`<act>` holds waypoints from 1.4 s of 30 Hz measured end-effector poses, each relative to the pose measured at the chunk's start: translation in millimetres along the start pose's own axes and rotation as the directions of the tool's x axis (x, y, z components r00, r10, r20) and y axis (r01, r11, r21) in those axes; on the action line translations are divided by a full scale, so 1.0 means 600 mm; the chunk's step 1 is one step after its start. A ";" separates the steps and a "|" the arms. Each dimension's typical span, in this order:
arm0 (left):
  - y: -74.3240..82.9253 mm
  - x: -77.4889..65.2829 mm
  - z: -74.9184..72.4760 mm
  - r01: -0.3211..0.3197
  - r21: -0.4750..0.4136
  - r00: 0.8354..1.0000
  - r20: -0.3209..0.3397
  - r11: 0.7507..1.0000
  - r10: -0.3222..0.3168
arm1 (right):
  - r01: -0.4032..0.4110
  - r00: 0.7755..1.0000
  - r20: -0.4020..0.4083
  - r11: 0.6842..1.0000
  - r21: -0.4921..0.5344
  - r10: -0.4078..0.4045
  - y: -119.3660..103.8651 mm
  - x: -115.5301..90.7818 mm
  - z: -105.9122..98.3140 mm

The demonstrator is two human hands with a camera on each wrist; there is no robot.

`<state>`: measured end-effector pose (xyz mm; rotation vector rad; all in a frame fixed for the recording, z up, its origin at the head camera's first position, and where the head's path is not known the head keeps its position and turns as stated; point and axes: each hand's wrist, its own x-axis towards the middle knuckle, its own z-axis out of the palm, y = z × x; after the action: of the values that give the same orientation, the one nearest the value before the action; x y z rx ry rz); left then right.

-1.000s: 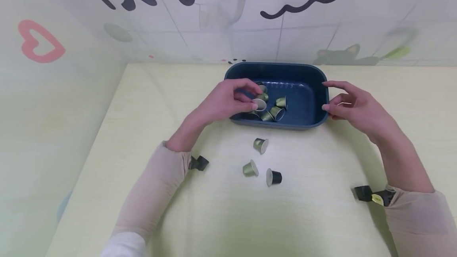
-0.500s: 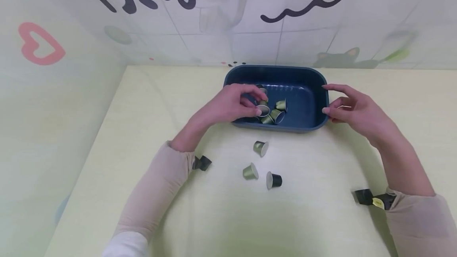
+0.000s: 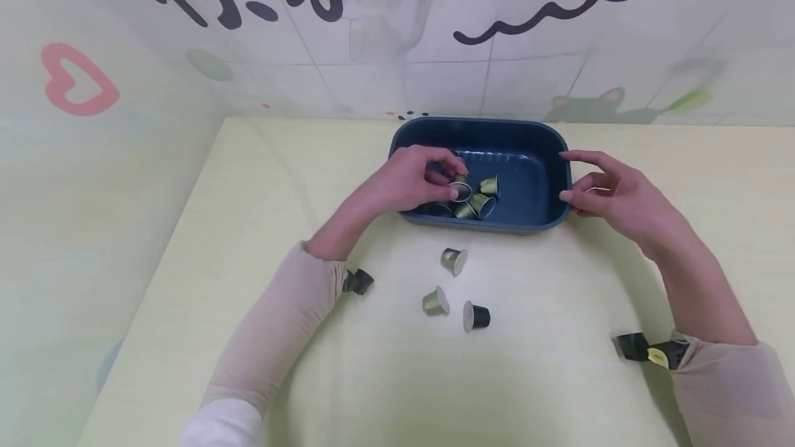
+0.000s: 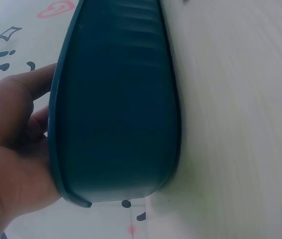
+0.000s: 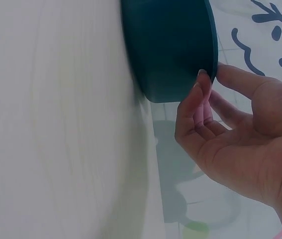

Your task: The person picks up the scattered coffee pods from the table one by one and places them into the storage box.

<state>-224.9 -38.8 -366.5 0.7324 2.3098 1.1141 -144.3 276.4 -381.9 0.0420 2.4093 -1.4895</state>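
Note:
A dark blue rectangular bin [image 3: 528,178] stands on the table against the wall, with several coffee capsules [image 3: 483,205] in its left half. My left hand [image 3: 404,174] reaches over the bin's left side and pinches a coffee capsule [image 3: 461,191] between thumb and fingers, its pale rim showing. In the left wrist view the bin's wall [image 4: 116,109] hides the fingertips and that capsule. My right hand [image 3: 611,185] holds the bin's right rim between thumb and fingers. The right wrist view shows this right hand [image 5: 245,124] at the bin's end wall [image 5: 175,50].
Three capsules lie on the table in front of the bin: a green capsule [image 3: 453,261] closest to it, another green capsule [image 3: 436,302], and a black capsule [image 3: 477,316]. The patterned wall [image 3: 373,81] rises directly behind the bin. Black straps hang at both wrists.
My left hand has moved a little right over the bin with the capsule, and the capsule's rim has shifted among the others. My right hand stays at the rim.

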 end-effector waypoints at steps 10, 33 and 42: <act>-0.004 0.004 0.004 0.010 0.043 1.000 -0.003 0.999 -0.010 | 0.024 1.000 0.008 1.000 0.019 -0.024 0.004 0.000 0.003; -0.005 0.013 0.016 -0.013 0.188 1.000 -0.008 0.982 0.015 | 0.045 0.999 0.024 0.998 0.033 -0.046 0.004 0.001 0.002; -0.002 0.019 0.019 -0.022 0.209 1.000 -0.006 0.978 0.024 | 0.040 0.999 0.020 0.999 0.030 -0.040 0.005 0.000 -0.002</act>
<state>-226.8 -25.9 -375.7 0.8345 2.4568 0.8931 -143.9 279.0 -384.1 -0.0153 2.3853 -1.5348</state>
